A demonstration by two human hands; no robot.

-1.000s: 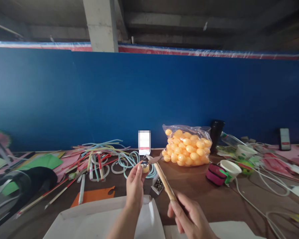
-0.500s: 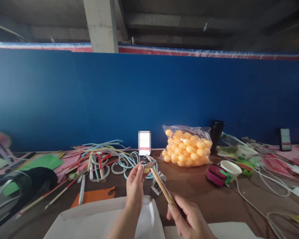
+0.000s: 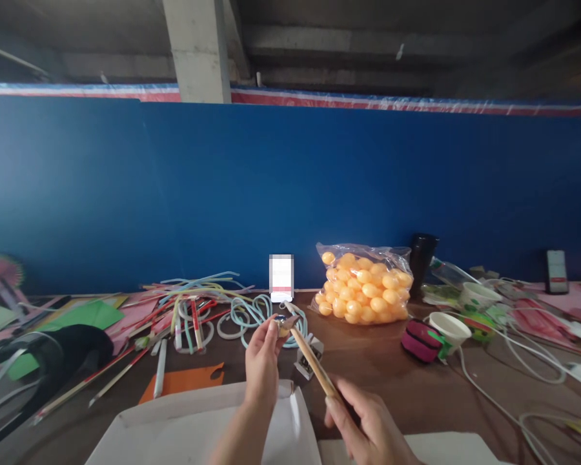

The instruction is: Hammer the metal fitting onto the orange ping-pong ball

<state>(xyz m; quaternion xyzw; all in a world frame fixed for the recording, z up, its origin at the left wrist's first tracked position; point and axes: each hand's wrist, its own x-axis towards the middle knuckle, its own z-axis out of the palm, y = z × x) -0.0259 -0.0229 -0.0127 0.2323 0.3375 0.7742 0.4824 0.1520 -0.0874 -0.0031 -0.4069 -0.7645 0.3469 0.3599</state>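
Note:
My left hand (image 3: pixel 264 355) is closed, pinching a small round shiny object (image 3: pixel 283 328) with dark blue and yellowish parts between thumb and fingers. What exactly it is cannot be made out. My right hand (image 3: pixel 363 420) is wrapped round the light wooden handle of a slim tool (image 3: pixel 312 358). A small dark pointed tip at the tool's far end meets or overlaps the round object; contact is unclear. Just beneath the tool, a small whitish box with a dark patterned face (image 3: pixel 310 358) stands on the table. Under my left forearm lies a white open box or tray (image 3: pixel 184 426).
Behind stands a clear bag of orange balls (image 3: pixel 363 287), beside a black cylinder (image 3: pixel 422 261). Pale blue tubing (image 3: pixel 256 316) and mixed strips cover the left, with an orange sheet (image 3: pixel 186 381). A magenta pouch (image 3: pixel 420 341), a white cup (image 3: pixel 448 330) and cables lie right.
The small object and the tool's tip have shifted very slightly against each other, the tip now looking darker. Both hands keep almost the same position and grip.

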